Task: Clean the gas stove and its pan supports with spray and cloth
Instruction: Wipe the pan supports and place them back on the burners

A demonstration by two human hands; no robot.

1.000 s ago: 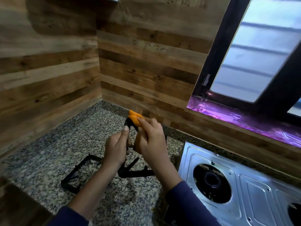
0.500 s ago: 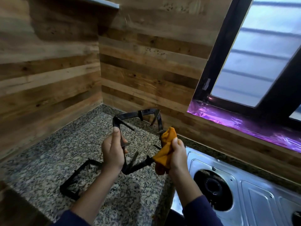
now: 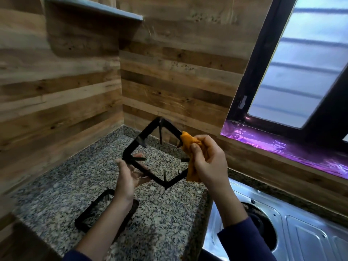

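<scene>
I hold a black square pan support (image 3: 140, 142) up in the air, tilted like a diamond, above the granite counter. My left hand (image 3: 130, 176) cups its lower left bar, fingers loosely around it. My right hand (image 3: 209, 161) is shut on an orange cloth (image 3: 188, 146) wrapped over the support's right corner. A second black pan support (image 3: 90, 213) lies flat on the counter, partly hidden by my left forearm. The steel gas stove (image 3: 293, 234) sits at the lower right with its burner opening bare.
The speckled granite counter (image 3: 165, 223) fills the corner between two wood-panelled walls. A shelf (image 3: 98, 8) juts out high on the left wall. A dark-framed window (image 3: 293, 76) with a purple-lit sill is at the right. No spray bottle is in view.
The held pan support has turned from upright square to a diamond tilt. My right hand with the cloth moved up to its right corner, and my left hand shifted to the lower left bar.
</scene>
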